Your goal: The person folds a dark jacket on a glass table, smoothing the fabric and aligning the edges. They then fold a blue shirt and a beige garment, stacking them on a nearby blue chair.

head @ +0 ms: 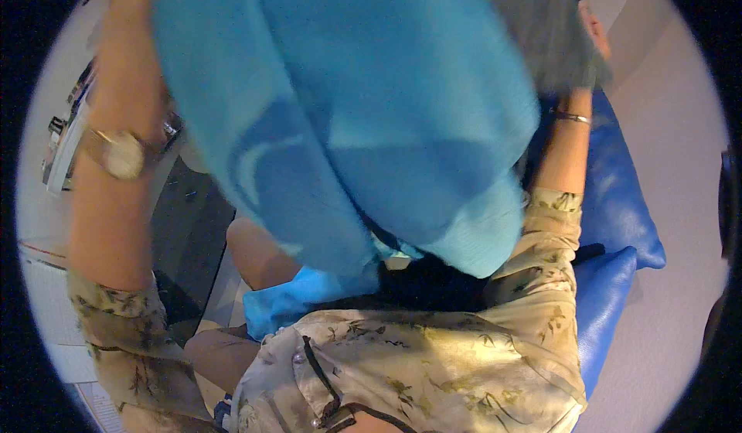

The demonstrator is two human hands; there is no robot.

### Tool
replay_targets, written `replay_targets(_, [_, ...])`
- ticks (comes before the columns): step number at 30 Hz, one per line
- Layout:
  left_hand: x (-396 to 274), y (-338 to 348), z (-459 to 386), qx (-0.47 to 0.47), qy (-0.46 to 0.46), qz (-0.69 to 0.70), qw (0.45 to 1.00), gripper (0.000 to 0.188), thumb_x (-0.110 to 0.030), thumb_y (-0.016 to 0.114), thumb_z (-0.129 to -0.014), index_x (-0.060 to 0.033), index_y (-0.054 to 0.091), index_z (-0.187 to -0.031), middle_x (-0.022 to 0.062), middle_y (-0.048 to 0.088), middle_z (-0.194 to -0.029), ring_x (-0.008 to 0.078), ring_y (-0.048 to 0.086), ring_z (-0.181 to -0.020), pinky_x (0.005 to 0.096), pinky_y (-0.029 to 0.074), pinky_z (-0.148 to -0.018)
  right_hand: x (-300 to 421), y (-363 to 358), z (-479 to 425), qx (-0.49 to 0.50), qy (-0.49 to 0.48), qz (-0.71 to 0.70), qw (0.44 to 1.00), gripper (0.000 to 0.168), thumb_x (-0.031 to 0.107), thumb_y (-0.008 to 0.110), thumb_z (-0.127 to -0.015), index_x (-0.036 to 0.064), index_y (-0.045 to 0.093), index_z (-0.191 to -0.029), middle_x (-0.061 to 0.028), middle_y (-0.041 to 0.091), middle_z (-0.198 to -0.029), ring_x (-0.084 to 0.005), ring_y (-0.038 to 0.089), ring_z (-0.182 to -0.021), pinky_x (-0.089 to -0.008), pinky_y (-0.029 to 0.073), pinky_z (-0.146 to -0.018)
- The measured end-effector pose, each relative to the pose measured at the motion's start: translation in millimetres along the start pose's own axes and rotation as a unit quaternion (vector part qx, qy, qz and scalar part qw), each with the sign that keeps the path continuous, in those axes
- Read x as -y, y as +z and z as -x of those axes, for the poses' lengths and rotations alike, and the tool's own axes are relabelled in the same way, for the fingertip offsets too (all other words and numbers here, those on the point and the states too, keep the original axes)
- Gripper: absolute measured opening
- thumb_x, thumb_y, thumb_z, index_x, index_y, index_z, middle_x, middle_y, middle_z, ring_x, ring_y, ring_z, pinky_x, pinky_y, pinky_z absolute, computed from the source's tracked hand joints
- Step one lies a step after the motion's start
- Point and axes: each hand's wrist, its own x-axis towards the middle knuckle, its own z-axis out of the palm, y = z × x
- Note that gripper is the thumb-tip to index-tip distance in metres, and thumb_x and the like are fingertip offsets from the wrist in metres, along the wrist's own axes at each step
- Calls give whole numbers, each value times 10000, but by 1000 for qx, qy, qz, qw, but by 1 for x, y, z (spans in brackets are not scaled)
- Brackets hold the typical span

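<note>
A large blue cloth point(406, 96) is held up before my chest, blurred by motion, with darker blue patches on its lower part. Its top runs out of the picture. At its left edge is my left hand point(130, 79), with a round-faced watch point(123, 154) on the wrist; the fingertips cannot be made out. A dark grey piece of fabric point(539, 33) adjoins the blue cloth on the right. My right hand point(595, 30) is raised behind this fabric, which hides most of it. A thin bracelet point(573, 117) circles that wrist.
Shiny blue cushions point(614, 189) lie to my right. A brighter blue cloth point(290, 299) rests by my bent legs point(223, 355). On the left are a dark panel point(194, 218) and a white shelf point(69, 143) with small items. A pale wall or floor point(666, 160) spans the far right.
</note>
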Motion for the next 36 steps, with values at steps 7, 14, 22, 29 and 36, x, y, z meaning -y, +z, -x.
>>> replay_targets(7, [80,39,146,230,-391,170,875,560,-149,632,-814,-86,409,-1324,98,548,-1177,146,567,-977,270,458,-785,175,66,25,53,126,-358,924,133,160,569,-916,74,617,-1006,19,639,-850,-33,575,-640,-157,444,-529])
replay_targets(14, [11,71,171,103,-227,373,894,797,-84,726,-764,-73,261,-1410,165,477,-1277,197,554,-1066,330,450,-897,261,109,130,335,172,-482,791,163,167,596,-887,51,583,-1001,27,543,-763,-66,478,-623,-190,375,-546])
replay_targets(22, [35,39,212,-115,-339,418,835,255,-22,542,-886,-15,555,-1141,66,625,-1082,139,611,-926,284,510,-815,267,140,218,506,-100,-301,802,354,151,681,-811,-3,590,-1117,-158,608,-1112,-234,602,-975,-316,460,-845])
replay_targets(29, [62,-11,253,-238,-336,374,831,264,-170,474,-959,-22,552,-1163,81,627,-1100,169,623,-942,302,515,-841,241,137,283,723,-42,-114,680,234,219,622,-810,-4,572,-761,-227,563,-691,-395,587,-719,-464,466,-632])
replay_targets(36, [76,-19,270,-241,-342,400,815,225,-115,488,-947,-6,568,-1128,73,646,-1047,143,625,-901,272,512,-808,240,147,229,489,177,-203,830,229,192,540,-921,-20,616,-958,-16,588,-788,-92,501,-731,-275,432,-648])
